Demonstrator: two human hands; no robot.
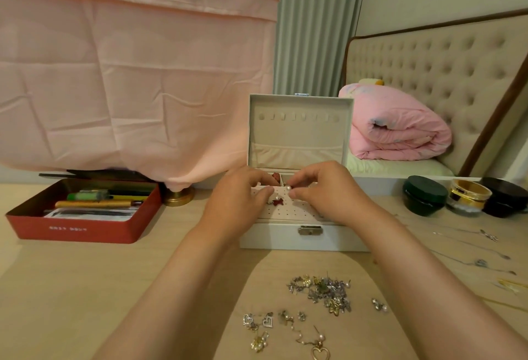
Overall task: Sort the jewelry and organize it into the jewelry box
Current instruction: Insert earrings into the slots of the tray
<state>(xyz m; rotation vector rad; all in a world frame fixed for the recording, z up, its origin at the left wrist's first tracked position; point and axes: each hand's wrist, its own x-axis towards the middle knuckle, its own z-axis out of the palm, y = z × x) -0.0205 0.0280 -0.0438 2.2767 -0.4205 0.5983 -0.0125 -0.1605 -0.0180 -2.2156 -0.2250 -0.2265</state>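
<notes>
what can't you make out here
- Head view: rear compartments of the jewelry box, mostly behind the left hand and right hand.
- Post of the pearl earring: hidden in the right hand's pinch.
- Pieces in the tangled pile: too small to tell apart.
- Bottom of the heart pendant: cut off by the frame edge.
- Lettering on the red tin: too blurred to read.

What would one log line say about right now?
right hand: pinches pearl earring over holed panel of jewelry box | left hand: on panel | loose jewelry: heaped on table
</notes>
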